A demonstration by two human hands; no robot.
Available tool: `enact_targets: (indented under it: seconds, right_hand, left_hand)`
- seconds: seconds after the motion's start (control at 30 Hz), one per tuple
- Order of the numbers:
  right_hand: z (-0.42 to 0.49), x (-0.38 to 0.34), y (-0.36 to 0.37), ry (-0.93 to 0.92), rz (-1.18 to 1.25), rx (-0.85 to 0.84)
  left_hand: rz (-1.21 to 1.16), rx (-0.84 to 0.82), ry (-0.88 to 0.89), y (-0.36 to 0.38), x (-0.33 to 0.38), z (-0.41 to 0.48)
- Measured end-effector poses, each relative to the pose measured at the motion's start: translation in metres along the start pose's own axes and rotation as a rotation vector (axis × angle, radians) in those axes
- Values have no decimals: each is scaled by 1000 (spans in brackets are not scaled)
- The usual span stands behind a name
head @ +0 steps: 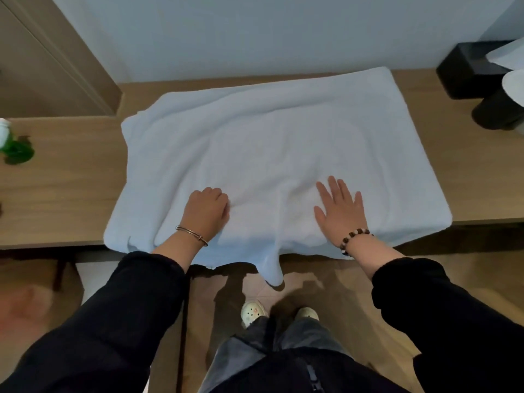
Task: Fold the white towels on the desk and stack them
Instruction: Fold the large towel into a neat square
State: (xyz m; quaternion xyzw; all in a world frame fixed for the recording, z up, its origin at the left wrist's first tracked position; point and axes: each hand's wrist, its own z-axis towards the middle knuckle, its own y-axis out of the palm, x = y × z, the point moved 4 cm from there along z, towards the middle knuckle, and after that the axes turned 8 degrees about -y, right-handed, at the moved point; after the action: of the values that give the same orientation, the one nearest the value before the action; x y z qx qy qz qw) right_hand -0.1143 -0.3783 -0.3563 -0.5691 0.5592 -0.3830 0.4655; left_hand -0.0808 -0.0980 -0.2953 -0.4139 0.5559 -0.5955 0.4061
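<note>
I see the left hand [207, 211] grasping the towel [269, 143] at 7 o'clock, the right hand [340, 212] flat at 5, fingers [334, 186] released; a bottle [14, 147] at 9.

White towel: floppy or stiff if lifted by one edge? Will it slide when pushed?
Likely floppy: the white towel wrinkles and its near edge droops over the desk front. Probably bunches rather than slides: creases gather at the left hand.

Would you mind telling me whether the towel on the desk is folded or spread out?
Spread out: the towel lies wide across the desk, its near edge hanging over the front, the right hand flat on it.
</note>
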Motion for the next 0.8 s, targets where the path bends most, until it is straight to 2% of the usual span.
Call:
enact_targets:
  seconds: [0.07, 0.17, 0.23, 0.37, 0.47, 0.53, 0.8]
  right_hand:
    - [-1, 4, -1, -18, 12, -2]
    - [-4, 3, -7, -47, 64, 14]
    - [-8, 6, -15, -26, 169, 89]
    - [-27, 46, -31, 277, 227, 350]
    - [-50, 95, -29, 620, 310, 402]
    - [-62, 117, -24, 778, 341, 394]
    - [-56, 146, -24, 959, 279, 415]
  left_hand:
    - [8, -29, -27, 0, -2, 0]
    - [-82, -50, -202, 3, 8, -2]
    - [-135, -22, -213, 4, 26, -2]
    - [-215, -59, -158, 13, 70, 5]
    - [-129, -134, -173, 27, 94, 6]
    - [-61, -177, -158, 37, 107, 6]
    - [-44, -180, -79, 49, 102, 4]
